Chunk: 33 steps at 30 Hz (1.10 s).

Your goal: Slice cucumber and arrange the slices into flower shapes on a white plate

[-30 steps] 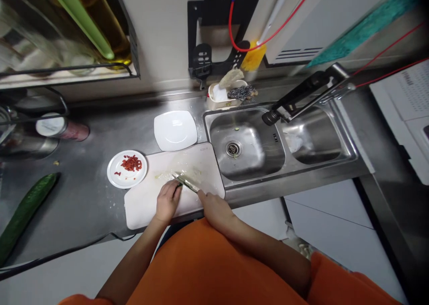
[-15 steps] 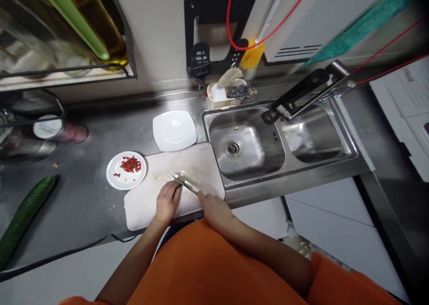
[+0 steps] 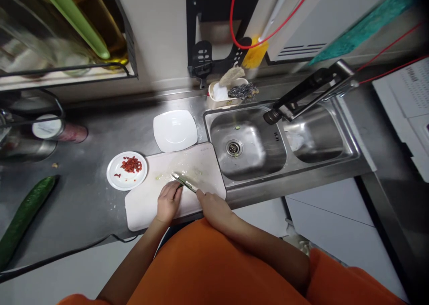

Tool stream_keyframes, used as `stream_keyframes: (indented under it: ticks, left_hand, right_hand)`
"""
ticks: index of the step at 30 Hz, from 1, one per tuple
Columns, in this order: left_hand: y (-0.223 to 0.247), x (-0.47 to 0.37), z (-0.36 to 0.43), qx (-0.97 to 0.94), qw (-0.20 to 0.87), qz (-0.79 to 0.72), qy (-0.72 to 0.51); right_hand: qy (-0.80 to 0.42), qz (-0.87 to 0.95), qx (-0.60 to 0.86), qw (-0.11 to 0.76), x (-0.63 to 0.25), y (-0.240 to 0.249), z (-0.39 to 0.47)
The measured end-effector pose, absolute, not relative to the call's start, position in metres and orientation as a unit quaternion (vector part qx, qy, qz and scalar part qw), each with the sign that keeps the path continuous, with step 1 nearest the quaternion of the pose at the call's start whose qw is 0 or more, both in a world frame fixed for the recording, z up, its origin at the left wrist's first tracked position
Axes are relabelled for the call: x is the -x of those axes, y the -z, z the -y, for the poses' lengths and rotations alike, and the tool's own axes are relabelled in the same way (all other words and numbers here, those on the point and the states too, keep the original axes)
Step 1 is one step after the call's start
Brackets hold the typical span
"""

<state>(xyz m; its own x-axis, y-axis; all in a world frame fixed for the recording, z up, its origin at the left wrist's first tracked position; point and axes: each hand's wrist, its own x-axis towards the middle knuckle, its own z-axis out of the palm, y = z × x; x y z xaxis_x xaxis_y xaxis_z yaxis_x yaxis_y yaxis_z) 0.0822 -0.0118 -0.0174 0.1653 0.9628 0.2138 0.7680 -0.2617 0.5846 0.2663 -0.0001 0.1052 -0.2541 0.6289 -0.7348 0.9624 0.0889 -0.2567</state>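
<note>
My right hand is closed round the handle of a knife, whose blade points up and left over the white cutting board. Against the blade's left side, my left hand presses a small dark green piece of cucumber with its fingers closed; most of that piece is hidden. Wet pale green scraps lie on the board above the blade. A white plate with chopped red bits touches the board's left side. Behind the board sits a square white plate with nothing on it.
A whole cucumber lies at the left of the steel counter. To the right is a double sink with a black faucet over it. A wire rack with bottles overhangs the upper left, above a jar.
The view has shifted very slightly. Both hands and the knife stay in nearly the same place on the board.
</note>
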Motion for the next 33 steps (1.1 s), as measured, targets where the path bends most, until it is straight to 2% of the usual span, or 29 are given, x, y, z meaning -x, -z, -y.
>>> stream_keyframes:
  ticks: [25, 33]
  left_hand:
    - [0.014, -0.083, 0.011, -0.745, 0.195, -0.575, -0.275]
    - [0.013, -0.083, 0.012, -0.76, 0.179, -0.564, -0.268]
  right_hand:
    - [0.384, -0.706, -0.574, 0.154, -0.249, -0.06, -0.009]
    - [0.376, -0.678, -0.603, 0.188, -0.271, -0.068, -0.013]
